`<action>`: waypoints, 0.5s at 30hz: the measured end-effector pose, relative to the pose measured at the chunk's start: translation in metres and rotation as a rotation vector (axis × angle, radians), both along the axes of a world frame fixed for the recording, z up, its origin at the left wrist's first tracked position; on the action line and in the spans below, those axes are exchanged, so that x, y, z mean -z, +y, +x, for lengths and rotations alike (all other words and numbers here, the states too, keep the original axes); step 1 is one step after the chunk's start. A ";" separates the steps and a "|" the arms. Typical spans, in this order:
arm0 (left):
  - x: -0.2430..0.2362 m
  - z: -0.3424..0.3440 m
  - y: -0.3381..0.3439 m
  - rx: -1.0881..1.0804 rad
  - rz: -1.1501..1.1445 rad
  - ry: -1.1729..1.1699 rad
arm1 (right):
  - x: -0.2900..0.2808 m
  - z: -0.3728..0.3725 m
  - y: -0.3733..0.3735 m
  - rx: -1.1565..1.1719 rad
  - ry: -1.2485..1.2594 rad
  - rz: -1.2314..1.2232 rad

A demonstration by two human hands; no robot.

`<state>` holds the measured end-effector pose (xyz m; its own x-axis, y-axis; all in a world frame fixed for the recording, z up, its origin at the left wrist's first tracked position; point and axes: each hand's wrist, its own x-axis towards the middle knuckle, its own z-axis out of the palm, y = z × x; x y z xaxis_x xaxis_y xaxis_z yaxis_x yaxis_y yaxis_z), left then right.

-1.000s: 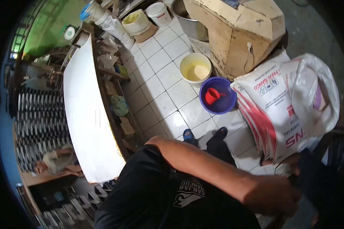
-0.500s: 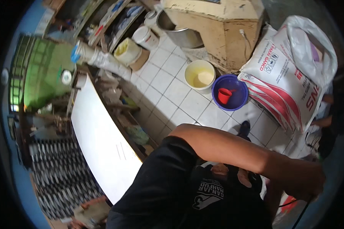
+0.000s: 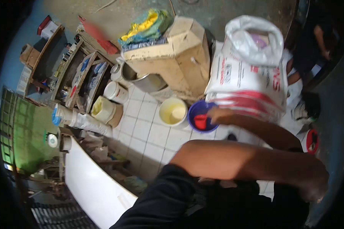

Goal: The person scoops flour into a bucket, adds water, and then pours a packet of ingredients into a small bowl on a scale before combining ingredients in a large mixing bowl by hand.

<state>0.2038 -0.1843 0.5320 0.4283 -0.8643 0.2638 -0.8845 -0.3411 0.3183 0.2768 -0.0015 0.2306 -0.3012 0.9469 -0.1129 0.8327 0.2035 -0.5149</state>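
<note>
My left arm, in a black sleeve, stretches across the lower middle to the right. Its hand, my left hand (image 3: 314, 187), is at the far right in shadow, with its fingers indistinct. From the right, my right hand (image 3: 221, 115) reaches over the right rim of a blue-purple basin (image 3: 194, 127). Motion smears its fingers, so I cannot see whether it grips anything. A red plastic cup (image 3: 200, 121) lies inside the basin, just left of that hand. Touching or close beside the basin stands a white bucket (image 3: 163, 119) with something pale yellow in it.
Large white-and-red sacks (image 3: 252, 78) lie behind the basin, beside a worn cream-coloured machine housing (image 3: 179, 57) and a metal bowl (image 3: 151, 82). A white-topped table (image 3: 90, 179) runs along the lower left. Another person (image 3: 319, 42) is at the upper right.
The view has swung, showing more of the far wall and the machine's top. My right hand has come into sight over the basin. My left forearm still stretches to the right.
</note>
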 end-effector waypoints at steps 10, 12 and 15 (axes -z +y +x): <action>0.078 -0.204 0.216 -1.055 -0.986 0.162 | -0.005 0.030 -0.174 0.496 0.615 -0.396; 0.141 -0.225 0.220 -1.378 -1.006 0.167 | -0.002 0.048 -0.200 0.613 0.605 -0.391; 0.242 -0.249 0.206 -1.837 -1.320 0.327 | 0.003 0.069 -0.175 0.584 0.620 -0.398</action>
<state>-0.0455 0.0215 0.2900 0.4248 0.9037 -0.0532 0.1348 -0.0050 0.9909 0.3459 -0.1764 0.2278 0.0945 0.8935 -0.4390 0.3014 -0.4459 -0.8428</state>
